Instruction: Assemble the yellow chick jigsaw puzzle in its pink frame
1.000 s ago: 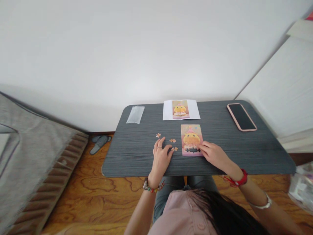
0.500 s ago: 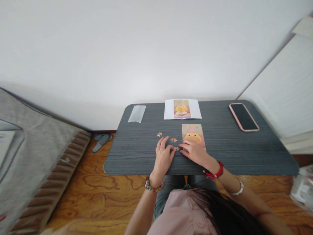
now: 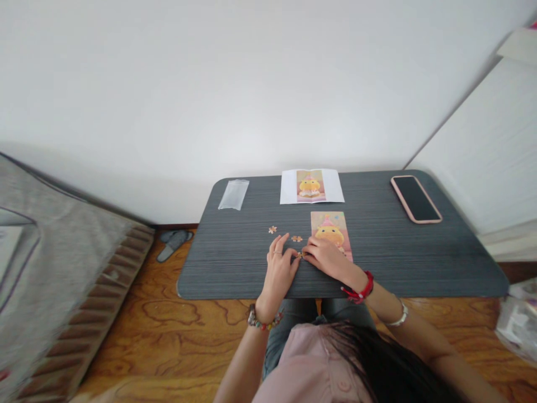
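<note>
A small jigsaw piece (image 3: 300, 255) lies between my two hands, mostly covered by fingertips. My left hand (image 3: 280, 267) pinches its left edge with thumb and index finger, the other fingers stretched out. From the other side, my right hand (image 3: 328, 258) closes its fingertips on the same piece. Just beyond sits another loose jigsaw piece (image 3: 297, 239), and farther left a third, light loose piece (image 3: 272, 229). The jigsaw puzzle (image 3: 328, 221), with a yellow character in a pink hat, lies partly under my right hand; its lower part is hidden.
A creased paper sheet (image 3: 289, 187) printed with the same picture lies at the table's back edge. To its left is a clear plastic sleeve (image 3: 234, 195). A phone in a pink case (image 3: 416, 199) rests at the right of the dark table (image 3: 226, 263). A white wall stands behind.
My right hand has moved left, and its fingertips have closed on the jigsaw piece by my left thumb. The left hand stays nearly in place. The view has shifted slightly.
</note>
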Demonstrator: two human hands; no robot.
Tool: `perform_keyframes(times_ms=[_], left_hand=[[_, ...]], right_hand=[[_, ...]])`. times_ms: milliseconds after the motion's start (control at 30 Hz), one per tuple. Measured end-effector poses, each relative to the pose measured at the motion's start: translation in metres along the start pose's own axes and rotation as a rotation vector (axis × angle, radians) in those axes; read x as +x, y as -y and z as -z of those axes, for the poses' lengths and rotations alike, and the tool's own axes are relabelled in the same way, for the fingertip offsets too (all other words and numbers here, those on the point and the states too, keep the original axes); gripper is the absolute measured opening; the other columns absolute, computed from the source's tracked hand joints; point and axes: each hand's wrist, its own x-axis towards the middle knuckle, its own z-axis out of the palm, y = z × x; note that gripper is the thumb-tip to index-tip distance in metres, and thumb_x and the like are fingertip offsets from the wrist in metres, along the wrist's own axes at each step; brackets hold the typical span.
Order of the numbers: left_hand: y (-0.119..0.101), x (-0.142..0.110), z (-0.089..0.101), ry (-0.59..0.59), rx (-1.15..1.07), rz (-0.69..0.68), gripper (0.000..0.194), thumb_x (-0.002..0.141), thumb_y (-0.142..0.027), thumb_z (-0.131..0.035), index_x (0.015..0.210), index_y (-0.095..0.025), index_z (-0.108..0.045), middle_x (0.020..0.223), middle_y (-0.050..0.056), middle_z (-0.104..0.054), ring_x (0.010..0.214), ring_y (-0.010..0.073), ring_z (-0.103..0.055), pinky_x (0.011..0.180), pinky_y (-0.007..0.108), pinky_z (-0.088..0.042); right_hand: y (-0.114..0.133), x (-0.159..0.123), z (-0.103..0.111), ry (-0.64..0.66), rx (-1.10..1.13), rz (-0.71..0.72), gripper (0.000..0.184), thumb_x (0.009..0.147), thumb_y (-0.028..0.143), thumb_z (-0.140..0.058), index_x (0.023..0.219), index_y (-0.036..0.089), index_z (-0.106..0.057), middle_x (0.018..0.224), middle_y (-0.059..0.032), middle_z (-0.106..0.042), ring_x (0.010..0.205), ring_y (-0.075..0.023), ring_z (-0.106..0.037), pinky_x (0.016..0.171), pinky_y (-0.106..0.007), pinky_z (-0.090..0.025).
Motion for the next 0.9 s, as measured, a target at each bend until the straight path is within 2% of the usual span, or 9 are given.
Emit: perform_keyframes(times_ms=[133,267,467,733,900], left_hand=[[-0.001,0.001,0.000,-0.013,-0.015,-0.019,0.006,0.079,-0.017,-0.057,0.083,-0.017,-0.061,0.127,0.012,-0.046,0.122,0.0273,-0.038,0.099,0.046,-0.040],[-0.006,0.003,0.000,0.010,-0.033,-0.014,0.013,0.079,-0.018,-0.058,0.091,-0.019,-0.061,0.129,0.011,-0.046,0.123,0.0269,-0.039,0.098,0.047,-0.041],[-0.017,0.005,-0.005,0.086,-0.047,-0.047,0.013,0.079,-0.016,-0.057,0.090,-0.019,-0.062,0.130,0.011,-0.045,0.122,0.0275,-0.039,0.097,0.047,-0.041],[-0.022,0.003,-0.011,0.095,-0.046,-0.096,0.014,0.080,-0.016,-0.055,0.092,-0.019,-0.062,0.131,0.011,-0.043,0.124,0.0276,-0.036,0.097,0.048,-0.040],[-0.025,0.002,-0.012,0.110,-0.047,-0.087,0.017,0.080,-0.015,-0.055,0.094,-0.021,-0.063,0.131,0.010,-0.043,0.125,0.0278,-0.036,0.097,0.049,-0.041]], right_hand=[[-0.004,-0.006,0.008,-0.044,-0.026,-0.027,0.022,0.089,0.022,-0.047,0.081,0.014,-0.065,0.082,-0.0069,-0.058,0.077,-0.0165,-0.056,0.070,-0.028,-0.043],[-0.015,-0.026,0.018,-0.128,-0.056,-0.121,0.015,0.086,0.021,-0.052,0.084,0.015,-0.066,0.085,-0.0080,-0.061,0.083,-0.0193,-0.056,0.075,-0.031,-0.044],[-0.023,-0.051,0.020,-0.087,-0.159,-0.190,0.013,0.085,0.018,-0.053,0.086,0.017,-0.066,0.085,-0.0068,-0.062,0.078,-0.0189,-0.058,0.071,-0.031,-0.044],[-0.016,-0.048,0.013,-0.120,-0.182,-0.185,0.013,0.083,0.017,-0.054,0.086,0.016,-0.066,0.084,-0.0074,-0.062,0.080,-0.0194,-0.057,0.073,-0.031,-0.044],[-0.016,-0.048,0.011,-0.094,-0.214,-0.176,0.013,0.084,0.018,-0.054,0.082,0.016,-0.067,0.082,-0.0076,-0.062,0.078,-0.0194,-0.057,0.073,-0.031,-0.044]])
